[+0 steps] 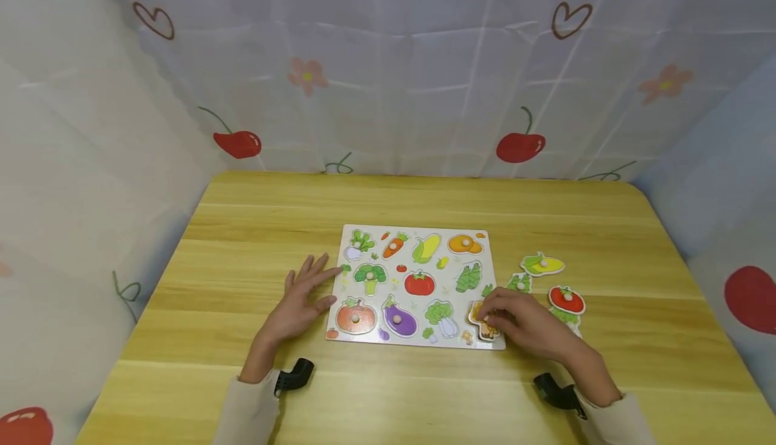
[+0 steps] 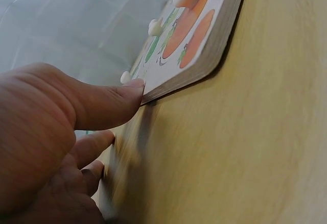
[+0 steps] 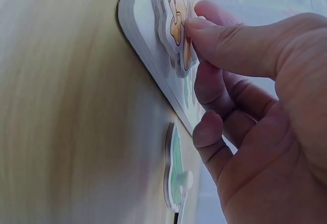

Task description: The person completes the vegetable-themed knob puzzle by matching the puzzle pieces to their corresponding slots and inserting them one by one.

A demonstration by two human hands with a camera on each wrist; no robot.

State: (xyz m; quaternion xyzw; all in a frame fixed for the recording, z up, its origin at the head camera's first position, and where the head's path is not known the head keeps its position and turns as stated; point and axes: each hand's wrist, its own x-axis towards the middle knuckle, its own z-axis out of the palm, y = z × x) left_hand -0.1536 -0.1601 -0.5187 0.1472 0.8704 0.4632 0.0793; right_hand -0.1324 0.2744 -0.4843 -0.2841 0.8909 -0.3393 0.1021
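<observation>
A wooden vegetable puzzle board (image 1: 445, 297) lies on the table, with knobbed pieces such as the pumpkin (image 1: 345, 324) and eggplant (image 1: 406, 326) in its recesses. My right hand (image 1: 527, 320) pinches an orange-brown puzzle piece (image 3: 176, 27) between thumb and fingers at the board's near right corner. Seen from the right wrist, this piece stands slightly raised and tilted over the board. At the opposite side, my left hand (image 1: 297, 303) is spread with relaxed fingers; in the left wrist view its thumb (image 2: 110, 106) rests against the board's edge.
Loose knobbed pieces lie right of the board: a corn (image 1: 552, 266), a tomato (image 1: 566, 302) and a green vegetable (image 1: 517, 283). A leafy green piece (image 1: 568, 320) is partly under the tomato. Printed curtains (image 1: 388, 95) hang behind the wooden table (image 1: 273, 209).
</observation>
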